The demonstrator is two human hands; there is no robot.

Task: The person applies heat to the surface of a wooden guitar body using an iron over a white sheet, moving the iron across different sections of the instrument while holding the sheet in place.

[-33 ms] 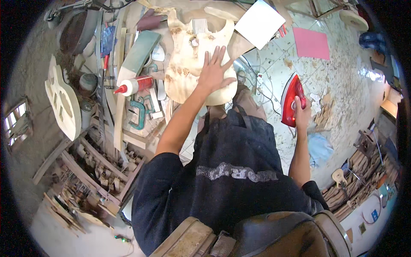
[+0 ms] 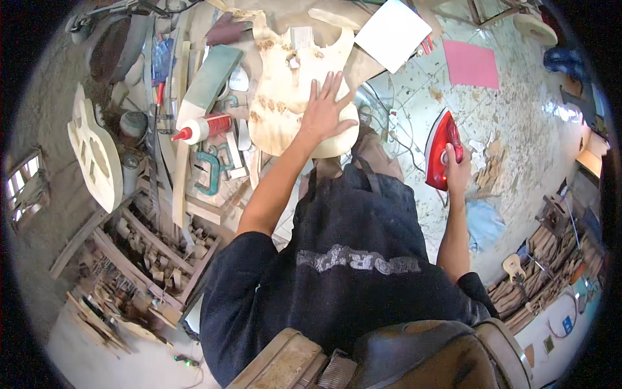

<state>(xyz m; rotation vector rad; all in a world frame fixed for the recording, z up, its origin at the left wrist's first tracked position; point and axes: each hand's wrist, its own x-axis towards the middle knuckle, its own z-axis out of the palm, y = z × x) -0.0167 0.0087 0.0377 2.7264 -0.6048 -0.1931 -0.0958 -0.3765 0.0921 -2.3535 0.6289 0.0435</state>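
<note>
My left hand (image 2: pixel 322 115) lies flat with fingers spread on the lower right part of a pale wooden electric guitar body (image 2: pixel 275 120). Knotty brown burl figure shows in its face, along with a neck pocket and a small hole. Off to the right, my right hand (image 2: pixel 457 170) is wrapped around the handle of a red clothes iron (image 2: pixel 437 152). Pointing away from me, the iron is held apart from the guitar body. A white glue bottle (image 2: pixel 204 128) with a red nozzle lies left of the body, beside a teal C-clamp (image 2: pixel 208 174).
White paper (image 2: pixel 393 35) sits at the far edge of the bench, and a pink sheet (image 2: pixel 471 64) is further right. Cables (image 2: pixel 408 129) trail between bench and iron. Another guitar body (image 2: pixel 96 149) stands at the left; a wooden crate of offcuts (image 2: pixel 139 279) is below it.
</note>
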